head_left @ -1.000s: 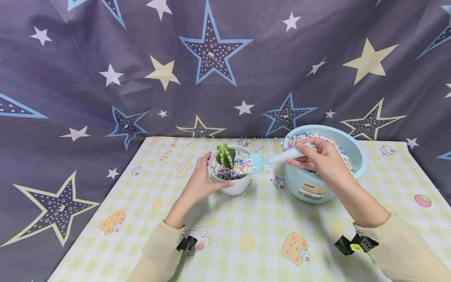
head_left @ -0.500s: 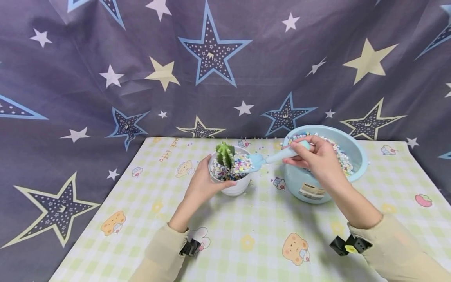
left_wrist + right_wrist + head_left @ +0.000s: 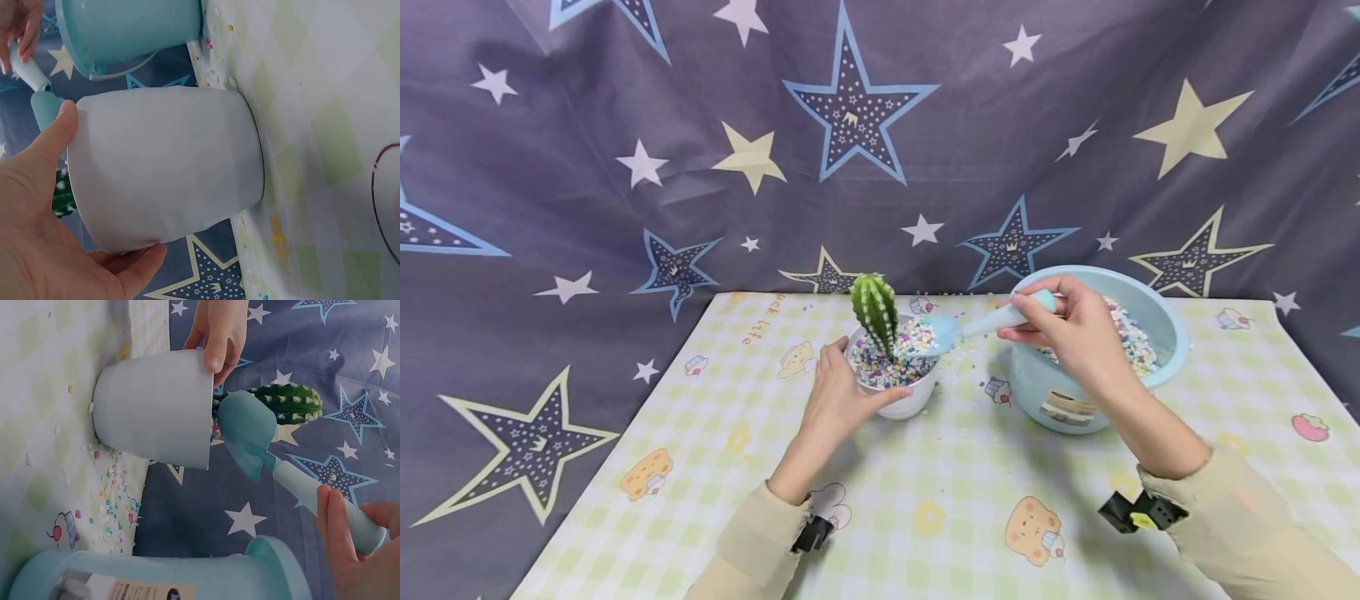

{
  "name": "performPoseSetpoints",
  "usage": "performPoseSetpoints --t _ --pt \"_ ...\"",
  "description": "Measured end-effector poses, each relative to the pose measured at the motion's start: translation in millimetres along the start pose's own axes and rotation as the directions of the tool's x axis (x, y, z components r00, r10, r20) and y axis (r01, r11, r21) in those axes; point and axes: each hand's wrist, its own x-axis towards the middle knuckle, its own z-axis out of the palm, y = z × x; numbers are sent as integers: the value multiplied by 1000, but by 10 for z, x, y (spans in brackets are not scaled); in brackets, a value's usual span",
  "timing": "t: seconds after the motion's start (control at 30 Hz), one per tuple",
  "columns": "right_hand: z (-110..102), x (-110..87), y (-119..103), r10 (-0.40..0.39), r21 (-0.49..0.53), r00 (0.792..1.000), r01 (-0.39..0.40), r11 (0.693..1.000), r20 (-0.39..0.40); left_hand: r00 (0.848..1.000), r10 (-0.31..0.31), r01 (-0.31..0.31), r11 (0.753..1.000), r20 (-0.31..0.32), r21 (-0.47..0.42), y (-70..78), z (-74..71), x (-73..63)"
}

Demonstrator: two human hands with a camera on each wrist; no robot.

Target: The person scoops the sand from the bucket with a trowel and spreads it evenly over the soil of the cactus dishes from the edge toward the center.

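Observation:
My left hand (image 3: pixel 842 396) grips the white flowerpot (image 3: pixel 910 407), thumb on the near side and fingers round the left side. In the pot, a green cactus (image 3: pixel 874 308) with white tufts stands among multicoloured pebbles (image 3: pixel 880 371), leaning slightly left. My right hand (image 3: pixel 1082 333) holds the light blue handle of a small trowel (image 3: pixel 988 322). Its blade, carrying pebbles, lies over the pot's right rim beside the cactus. In the right wrist view the blade's underside (image 3: pixel 247 428) hides the cactus base. The left wrist view shows my thumb (image 3: pixel 62 128) at the pot's rim.
A light blue bucket (image 3: pixel 1037 392) of similar pebbles stands right of the pot, below my right hand. Loose pebbles (image 3: pixel 112 494) lie scattered on the checked tablecloth (image 3: pixel 970 475). A dark star-patterned curtain (image 3: pixel 955 108) hangs behind the table.
The cactus has risen to a taller, more upright stance in the pot. The trowel has shifted slightly up, its handle end moving left. My left hand keeps its hold on the flowerpot.

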Motion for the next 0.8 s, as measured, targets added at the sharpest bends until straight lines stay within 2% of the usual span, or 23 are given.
performPoseSetpoints --t 0.17,0.3,0.4,0.53,0.8 --pt "-31 -9 -4 -5 -33 1000 6 999 11 997 15 -12 999 79 -40 -47 -47 48" --pt "-19 3 -27 3 -123 1000 0 992 17 980 47 -28 994 195 -101 -116 -145 122" --pt "16 22 -44 7 -190 1000 -2 982 28 968 61 -32 992 245 -123 -157 -196 162" --pt "64 52 -71 -8 -298 1000 16 954 31 970 53 -28 994 237 -109 -169 -205 170" --pt "166 97 -167 -74 -414 997 77 907 23 989 0 13 996 147 -93 -77 -140 82"
